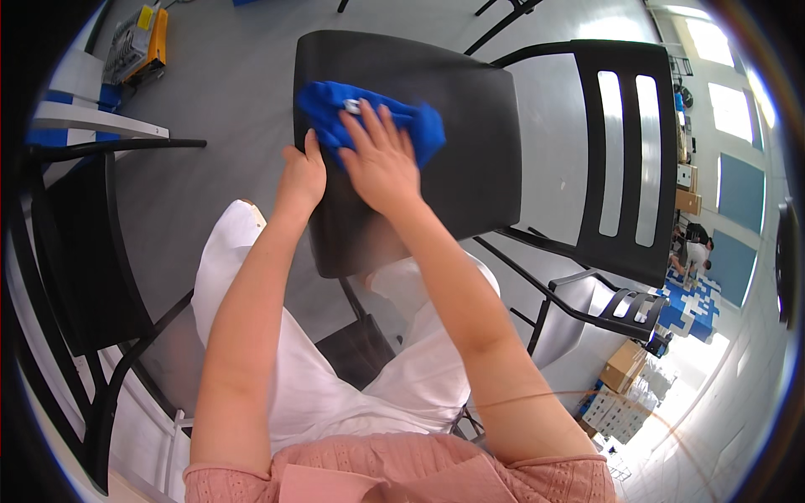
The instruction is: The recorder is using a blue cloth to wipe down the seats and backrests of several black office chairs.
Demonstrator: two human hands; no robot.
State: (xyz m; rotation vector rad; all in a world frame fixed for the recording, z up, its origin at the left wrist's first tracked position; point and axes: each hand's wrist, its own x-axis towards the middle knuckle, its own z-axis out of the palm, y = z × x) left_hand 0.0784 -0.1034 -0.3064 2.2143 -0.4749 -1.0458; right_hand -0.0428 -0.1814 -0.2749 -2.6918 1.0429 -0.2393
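Note:
In front of me stands a chair with a smooth black seat [459,157] and a slotted black backrest [624,163] to the right. My right hand [383,163] lies palm down, fingers extended, on a crumpled blue cloth [427,129], pressing it against the seat. A small white label [352,106] shows on the cloth beside my fingertips. My left hand [304,179] holds the left edge of the seat, thumb on or near the cloth. Its other fingers are hidden around the edge.
Another black chair [88,251] stands close on my left. A grey chair [572,308] is at the lower right. An orange-and-grey case [141,47] rests on the floor at upper left. Cardboard boxes [622,364] and people [695,248] are farther off to the right.

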